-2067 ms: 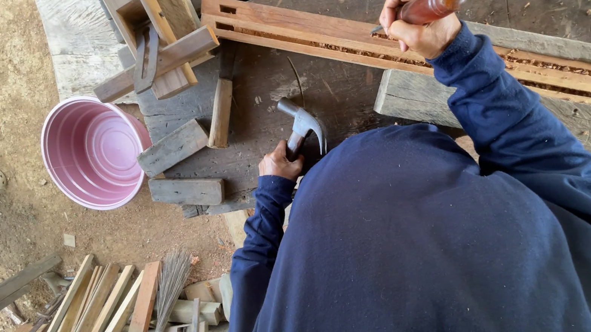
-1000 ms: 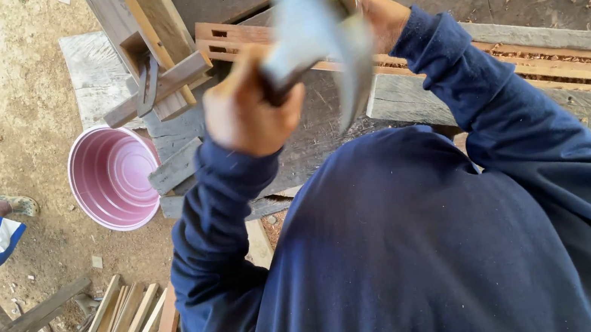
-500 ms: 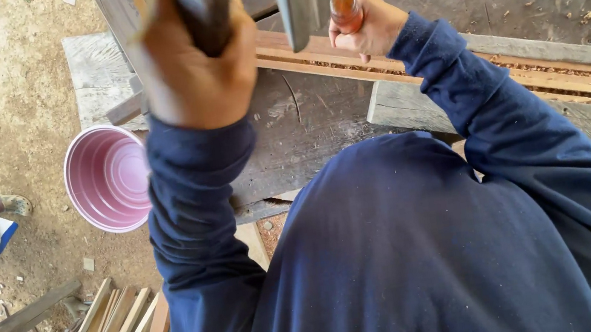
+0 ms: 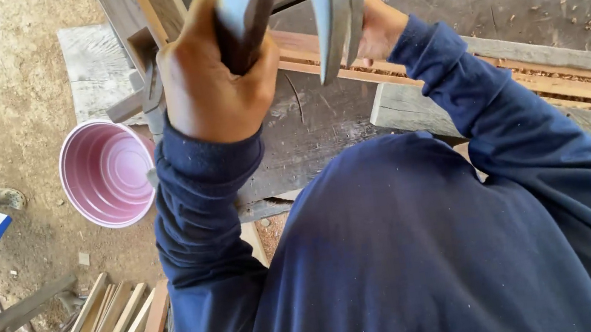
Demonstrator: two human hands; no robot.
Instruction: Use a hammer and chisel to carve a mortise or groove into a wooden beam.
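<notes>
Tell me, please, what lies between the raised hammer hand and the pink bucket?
In the head view, between the left hand gripping the hammer and the pink bucket lie short grey wood offcuts at the workbench edge.

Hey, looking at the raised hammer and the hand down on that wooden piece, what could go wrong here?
The left hand holds the hammer raised high, while the right hand rests on the grooved wooden strip. A blow that lands off target might hit those fingers.

The hammer head partly hides the right hand from the camera, so aim may suffer.

The strip looks slender; a heavy blow could split it.
</notes>
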